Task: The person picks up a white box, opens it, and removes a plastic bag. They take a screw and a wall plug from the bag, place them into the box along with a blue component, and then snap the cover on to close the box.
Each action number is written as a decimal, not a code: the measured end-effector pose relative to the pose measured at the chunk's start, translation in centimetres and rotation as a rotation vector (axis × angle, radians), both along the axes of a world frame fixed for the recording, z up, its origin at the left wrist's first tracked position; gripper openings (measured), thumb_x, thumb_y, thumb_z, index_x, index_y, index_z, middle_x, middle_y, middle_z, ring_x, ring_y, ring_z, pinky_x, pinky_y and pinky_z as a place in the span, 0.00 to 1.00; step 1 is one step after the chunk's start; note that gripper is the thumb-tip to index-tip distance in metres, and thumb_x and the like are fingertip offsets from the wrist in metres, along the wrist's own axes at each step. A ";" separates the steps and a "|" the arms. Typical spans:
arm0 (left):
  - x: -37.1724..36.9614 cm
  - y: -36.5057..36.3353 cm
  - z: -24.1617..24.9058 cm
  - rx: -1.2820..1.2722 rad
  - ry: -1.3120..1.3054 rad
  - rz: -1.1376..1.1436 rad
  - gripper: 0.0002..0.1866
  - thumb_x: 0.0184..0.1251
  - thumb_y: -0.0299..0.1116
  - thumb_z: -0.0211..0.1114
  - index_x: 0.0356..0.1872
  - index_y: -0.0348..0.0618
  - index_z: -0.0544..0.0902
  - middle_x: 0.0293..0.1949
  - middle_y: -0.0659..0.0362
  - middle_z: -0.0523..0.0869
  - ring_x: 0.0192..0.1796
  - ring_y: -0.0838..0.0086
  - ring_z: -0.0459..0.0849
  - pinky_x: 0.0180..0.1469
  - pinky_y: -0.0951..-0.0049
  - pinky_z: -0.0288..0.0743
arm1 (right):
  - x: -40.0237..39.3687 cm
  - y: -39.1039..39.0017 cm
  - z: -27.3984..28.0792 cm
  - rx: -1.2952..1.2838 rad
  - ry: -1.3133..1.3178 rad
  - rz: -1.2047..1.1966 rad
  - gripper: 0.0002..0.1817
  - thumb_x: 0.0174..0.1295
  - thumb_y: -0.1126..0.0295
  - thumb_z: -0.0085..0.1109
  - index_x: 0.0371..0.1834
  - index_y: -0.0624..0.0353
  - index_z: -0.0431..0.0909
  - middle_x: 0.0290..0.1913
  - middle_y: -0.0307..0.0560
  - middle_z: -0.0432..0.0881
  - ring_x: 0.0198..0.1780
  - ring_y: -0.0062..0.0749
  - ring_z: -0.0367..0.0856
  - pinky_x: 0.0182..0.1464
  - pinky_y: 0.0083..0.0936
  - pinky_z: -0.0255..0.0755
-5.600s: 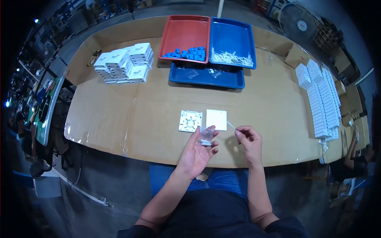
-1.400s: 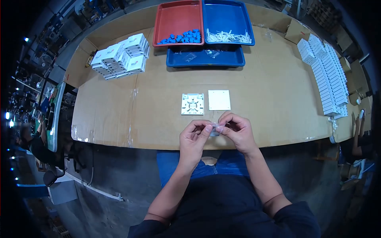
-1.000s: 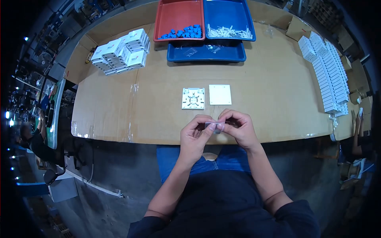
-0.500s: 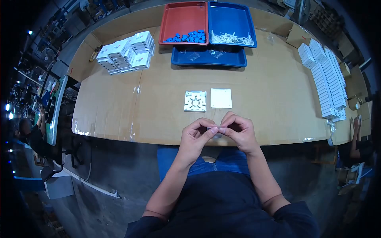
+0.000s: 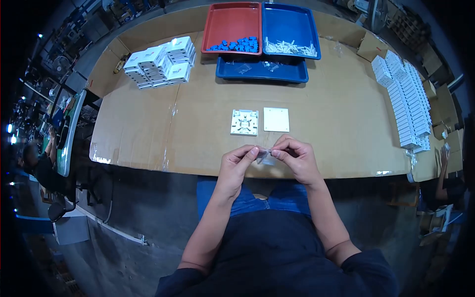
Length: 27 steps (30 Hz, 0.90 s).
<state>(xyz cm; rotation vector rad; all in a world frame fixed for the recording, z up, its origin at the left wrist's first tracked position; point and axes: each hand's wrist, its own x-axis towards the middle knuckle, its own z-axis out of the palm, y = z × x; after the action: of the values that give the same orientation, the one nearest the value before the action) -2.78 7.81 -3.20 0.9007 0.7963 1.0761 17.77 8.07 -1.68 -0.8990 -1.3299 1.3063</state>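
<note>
Between my two hands, near the table's front edge, stretches a small clear plastic bag (image 5: 264, 154). My left hand (image 5: 238, 167) pinches its left top edge between thumb and fingers. The right top edge is pinched by my right hand (image 5: 297, 159). What the bag contains, if anything, I cannot make out. Just beyond the hands lies an open white square box base (image 5: 244, 123) with moulded parts inside. Beside it on the right is a flat white square cover (image 5: 276, 120), apart from the base.
A red tray (image 5: 231, 22) holds blue pieces, and a blue tray (image 5: 289, 22) holds white sticks. Below them sits another blue tray (image 5: 262, 74) with clear bags. White boxes (image 5: 161, 64) are stacked left; more white units (image 5: 406, 106) stand right. People's arms show at both sides.
My hands have drawn slightly apart and moved a little away from my body. The plastic bag, mostly hidden by the fingers before, now shows spread between them.
</note>
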 end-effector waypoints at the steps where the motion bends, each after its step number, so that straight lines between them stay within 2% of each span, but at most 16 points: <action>1: 0.1 0.0 0.1 0.015 0.024 0.000 0.15 0.84 0.37 0.61 0.55 0.36 0.89 0.48 0.58 0.92 0.51 0.78 0.87 0.57 0.74 0.77 | -0.1 0.0 0.1 0.010 0.000 0.003 0.03 0.68 0.80 0.67 0.42 0.68 0.87 0.40 0.41 0.84 0.43 0.21 0.80 0.47 0.19 0.73; 2: 0.3 0.0 0.3 0.026 0.026 0.001 0.15 0.84 0.37 0.61 0.55 0.36 0.89 0.48 0.58 0.92 0.51 0.78 0.87 0.57 0.74 0.77 | -0.2 -0.1 0.2 -0.007 0.011 -0.011 0.04 0.68 0.80 0.67 0.43 0.67 0.87 0.41 0.40 0.84 0.42 0.20 0.80 0.47 0.19 0.73; 4: 1.1 -0.2 1.0 -0.104 0.051 0.039 0.22 0.87 0.44 0.55 0.58 0.35 0.86 0.48 0.58 0.91 0.50 0.76 0.88 0.57 0.75 0.77 | -0.2 0.2 0.3 -0.024 0.025 -0.029 0.04 0.67 0.80 0.68 0.43 0.67 0.88 0.41 0.40 0.85 0.42 0.20 0.80 0.46 0.19 0.73; 5: 0.8 -0.2 -0.7 -0.205 0.049 -0.025 0.26 0.88 0.50 0.50 0.58 0.35 0.84 0.46 0.57 0.91 0.48 0.74 0.89 0.55 0.74 0.79 | -0.2 0.3 0.5 0.001 -0.021 -0.036 0.04 0.68 0.80 0.67 0.43 0.66 0.88 0.41 0.39 0.85 0.42 0.20 0.80 0.46 0.20 0.73; 6: 0.5 -0.4 -2.0 -0.214 0.048 -0.031 0.26 0.88 0.50 0.50 0.58 0.35 0.84 0.46 0.57 0.91 0.48 0.74 0.89 0.55 0.74 0.79 | 0.0 0.1 0.4 0.022 -0.068 -0.045 0.04 0.68 0.80 0.67 0.44 0.65 0.88 0.42 0.39 0.86 0.42 0.20 0.80 0.46 0.20 0.73; 8: 0.0 -0.5 -3.4 -0.364 -0.164 -0.180 0.25 0.87 0.50 0.52 0.56 0.35 0.85 0.43 0.57 0.90 0.44 0.73 0.89 0.51 0.74 0.81 | 0.8 -0.3 0.2 0.041 -0.124 -0.010 0.06 0.68 0.80 0.67 0.46 0.65 0.88 0.44 0.41 0.85 0.45 0.22 0.80 0.49 0.21 0.73; 9: -0.1 -0.5 -3.3 -0.376 -0.163 -0.165 0.21 0.85 0.46 0.57 0.55 0.36 0.85 0.43 0.57 0.90 0.42 0.75 0.88 0.48 0.74 0.82 | 1.1 -0.2 0.2 0.071 -0.175 0.033 0.07 0.68 0.81 0.67 0.47 0.65 0.88 0.46 0.43 0.85 0.49 0.24 0.81 0.52 0.21 0.74; 10: -0.1 -0.4 -3.1 -0.374 -0.166 -0.164 0.21 0.85 0.46 0.57 0.55 0.36 0.85 0.43 0.57 0.90 0.42 0.75 0.88 0.48 0.74 0.82 | 1.3 -0.3 0.4 0.074 -0.178 0.035 0.07 0.68 0.81 0.67 0.47 0.65 0.88 0.46 0.43 0.85 0.49 0.24 0.81 0.52 0.21 0.74; 13: -0.7 -0.1 -1.8 -0.351 -0.109 -0.029 0.12 0.81 0.37 0.66 0.53 0.38 0.87 0.43 0.59 0.90 0.41 0.79 0.87 0.48 0.77 0.82 | 1.3 -0.4 0.4 0.096 -0.155 0.052 0.08 0.70 0.77 0.66 0.49 0.61 0.90 0.49 0.42 0.85 0.47 0.20 0.82 0.48 0.21 0.76; 15: -0.9 0.1 -2.1 -0.302 -0.103 0.020 0.11 0.80 0.34 0.65 0.53 0.38 0.86 0.43 0.59 0.89 0.41 0.77 0.88 0.48 0.77 0.84 | 1.7 -0.5 0.0 0.082 -0.196 0.040 0.13 0.72 0.77 0.64 0.57 0.61 0.88 0.55 0.43 0.85 0.50 0.21 0.83 0.51 0.19 0.77; 16: -0.8 -0.1 -2.3 -0.252 -0.103 0.062 0.09 0.80 0.31 0.65 0.52 0.38 0.85 0.43 0.59 0.89 0.42 0.76 0.89 0.48 0.76 0.85 | 1.6 -0.6 0.0 0.070 -0.196 0.037 0.13 0.72 0.77 0.64 0.57 0.61 0.88 0.55 0.43 0.85 0.50 0.21 0.83 0.51 0.19 0.77; 18: -0.3 -0.3 -1.8 -0.245 -0.081 0.097 0.08 0.79 0.30 0.65 0.53 0.38 0.84 0.43 0.59 0.89 0.43 0.76 0.90 0.48 0.76 0.85 | 1.6 -0.3 0.5 -0.122 -0.021 0.005 0.17 0.74 0.77 0.61 0.64 0.62 0.83 0.58 0.43 0.85 0.52 0.21 0.83 0.52 0.19 0.78; 19: 0.0 -0.3 -1.4 -0.231 -0.057 0.140 0.08 0.79 0.28 0.66 0.53 0.38 0.83 0.44 0.58 0.89 0.43 0.76 0.90 0.48 0.77 0.86 | 1.7 -0.2 0.1 -0.143 -0.020 0.020 0.20 0.73 0.76 0.62 0.67 0.63 0.80 0.60 0.43 0.85 0.52 0.20 0.82 0.53 0.20 0.79; 24: 0.6 -0.3 -1.9 -0.181 -0.102 0.127 0.08 0.77 0.26 0.66 0.52 0.38 0.82 0.44 0.57 0.88 0.44 0.75 0.90 0.50 0.76 0.87 | -0.1 -0.2 -0.7 -0.149 -0.052 0.002 0.23 0.68 0.75 0.69 0.66 0.61 0.81 0.57 0.43 0.87 0.49 0.18 0.81 0.52 0.20 0.78; 26: 0.8 -0.7 -2.1 -0.174 -0.141 0.114 0.08 0.77 0.25 0.66 0.52 0.38 0.82 0.44 0.57 0.88 0.44 0.75 0.90 0.51 0.76 0.87 | -0.4 -0.1 -0.9 -0.026 -0.238 -0.003 0.24 0.66 0.78 0.69 0.67 0.61 0.81 0.52 0.41 0.87 0.47 0.17 0.80 0.49 0.17 0.77; 27: 0.9 -0.8 -2.1 -0.183 -0.177 0.129 0.08 0.77 0.25 0.66 0.52 0.37 0.82 0.44 0.57 0.87 0.44 0.74 0.90 0.52 0.75 0.87 | -0.3 -0.1 -1.2 -0.026 -0.239 -0.003 0.24 0.66 0.78 0.69 0.67 0.61 0.81 0.52 0.41 0.87 0.47 0.17 0.80 0.49 0.17 0.77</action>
<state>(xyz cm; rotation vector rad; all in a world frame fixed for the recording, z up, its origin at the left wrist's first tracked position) -1.89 7.04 -5.33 0.5974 0.7984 1.1578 17.46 7.93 -2.92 -1.1008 -1.4970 1.2450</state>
